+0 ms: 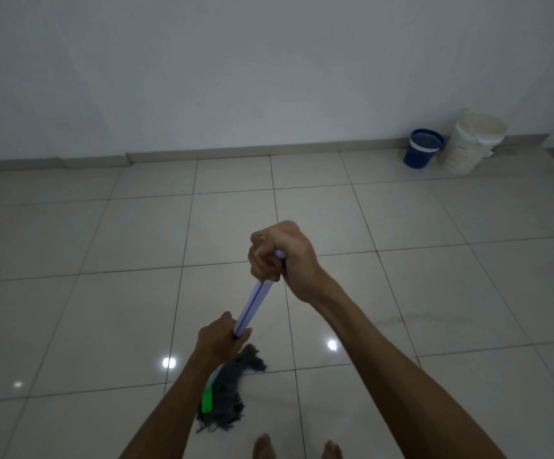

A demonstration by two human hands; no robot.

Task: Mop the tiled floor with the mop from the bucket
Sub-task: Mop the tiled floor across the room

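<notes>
Right hand (280,256): clenched round the top end of the mop handle (252,306), fingers wrapped tight, the handle's tip showing between thumb and fingers.

Left hand (219,336): grasping the same handle lower down, just above the mop head, with the back of the hand facing up.

Mop handle: pale, with a thin blue stripe along its length; it slants from the upper hand down toward the person's feet.

Mop head (229,395): grey cord strands spread on the tiled floor (103,243), partly hidden behind the left forearm, just in front of the person's bare toes (264,447). A bright green piece (206,397) sits where strands meet handle.

Tiled floor: large pale glossy tiles with dark grout lines; two round light reflections (169,362) to either side of the mop.

Blue bucket (423,149): upright against the far wall (236,61), a white band round it, well apart from the mop, off to the right.

White bucket (474,140): larger, upright, just beside the blue one on its right; whether the two touch cannot be told.

Skirting (202,155): a low strip along the foot of the plain wall.
</notes>
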